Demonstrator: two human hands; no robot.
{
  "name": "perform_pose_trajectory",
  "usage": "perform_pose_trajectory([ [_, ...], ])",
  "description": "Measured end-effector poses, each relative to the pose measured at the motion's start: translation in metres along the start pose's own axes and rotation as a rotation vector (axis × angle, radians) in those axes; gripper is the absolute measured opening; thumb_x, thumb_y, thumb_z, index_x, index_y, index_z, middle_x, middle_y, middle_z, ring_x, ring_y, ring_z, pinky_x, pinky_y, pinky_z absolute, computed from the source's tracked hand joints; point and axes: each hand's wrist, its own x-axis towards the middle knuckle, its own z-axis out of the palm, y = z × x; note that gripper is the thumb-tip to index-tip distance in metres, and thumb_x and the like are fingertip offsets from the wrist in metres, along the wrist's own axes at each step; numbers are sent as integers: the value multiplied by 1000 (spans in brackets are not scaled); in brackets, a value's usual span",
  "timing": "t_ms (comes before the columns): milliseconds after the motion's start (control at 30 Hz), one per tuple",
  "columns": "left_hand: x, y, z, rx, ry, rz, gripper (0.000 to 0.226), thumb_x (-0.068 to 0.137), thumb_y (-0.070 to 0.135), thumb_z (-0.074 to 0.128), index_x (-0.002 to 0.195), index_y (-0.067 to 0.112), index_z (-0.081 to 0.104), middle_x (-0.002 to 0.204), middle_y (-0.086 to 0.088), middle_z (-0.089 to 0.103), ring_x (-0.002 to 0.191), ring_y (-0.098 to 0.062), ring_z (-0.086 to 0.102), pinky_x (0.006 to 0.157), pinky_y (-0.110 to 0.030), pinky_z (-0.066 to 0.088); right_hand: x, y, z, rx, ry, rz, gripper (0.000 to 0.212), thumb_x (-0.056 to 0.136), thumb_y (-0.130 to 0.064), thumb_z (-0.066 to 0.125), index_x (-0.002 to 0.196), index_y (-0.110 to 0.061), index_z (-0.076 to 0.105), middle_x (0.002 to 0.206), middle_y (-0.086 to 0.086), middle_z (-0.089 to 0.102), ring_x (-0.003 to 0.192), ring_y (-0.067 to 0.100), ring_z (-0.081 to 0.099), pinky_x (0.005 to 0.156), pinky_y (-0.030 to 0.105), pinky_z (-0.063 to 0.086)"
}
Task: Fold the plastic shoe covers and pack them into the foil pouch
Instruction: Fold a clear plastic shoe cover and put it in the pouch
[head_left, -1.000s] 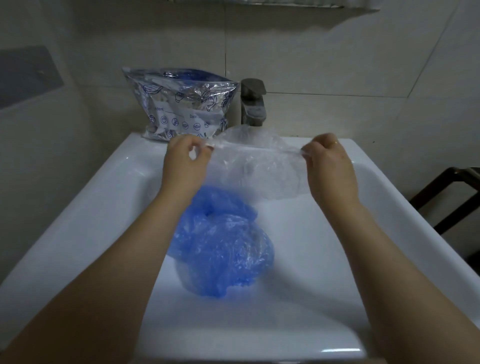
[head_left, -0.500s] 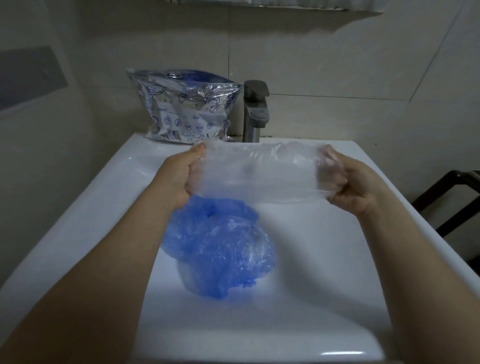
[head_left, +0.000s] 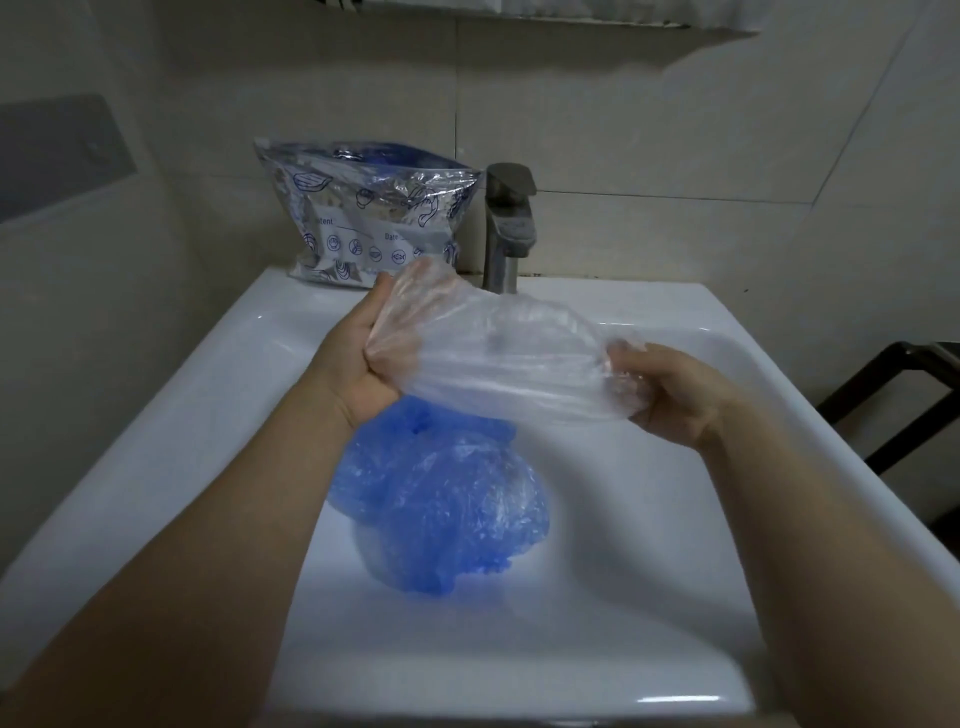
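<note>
Clear, crinkled film is what you hold: the clear shoe cover (head_left: 498, 358) stretches between your hands above the sink (head_left: 675, 519), wrinkled and see-through; your left hand (head_left: 363, 358) has its fingers curled inside one end, showing through the plastic; your right hand (head_left: 660, 395) grips the other end, bunched in curled fingers; just below your left fingers the blue shoe covers (head_left: 441, 509) lie in a crumpled glossy heap in the basin; beyond your left fingertips the foil pouch (head_left: 363, 213) stands beside the tap (head_left: 506, 228)
</note>
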Motion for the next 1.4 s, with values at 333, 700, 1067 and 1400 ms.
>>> perform_pose_trajectory([
  [333, -4, -8, 6, -119, -173, 140, 42, 73, 9, 55, 113, 21, 61, 91, 14, 72, 30, -1, 25, 35, -6, 19, 14, -5, -2, 489, -257, -192, 28, 89, -24, 60, 116, -16, 64, 71, 2, 66, 47, 6, 50, 54, 13, 38],
  [700, 0, -17, 20, 153, 177, 58, 18, 95, 25, 45, 95, 18, 62, 84, 4, 70, 86, -13, 62, 76, -25, 45, -11, -26, 35, -330, 523, -1031, 25, 92, -35, 49, 104, -19, 64, 59, -13, 40, 47, 3, 27, 45, 18, 27],
  [1067, -15, -21, 45, 475, -96, 3, 26, 72, 15, 65, 97, 8, 62, 79, -2, 71, 68, -11, 67, 57, -22, 55, -2, 31, 81, -1733, -52, -1259, 30, 76, -23, 59, 104, -28, 70, 82, 3, 69, 44, 29, 57, 34, 29, 43],
  [1400, -5, -22, 42, 255, 51, 237, 26, 97, 2, 34, 95, 9, 59, 75, 1, 72, 68, -13, 69, 67, -24, 56, -7, 32, 81, -1464, -156, -681, 36, 92, -42, 46, 106, -16, 67, 96, 6, 64, 85, 24, 60, 76, 34, 46],
])
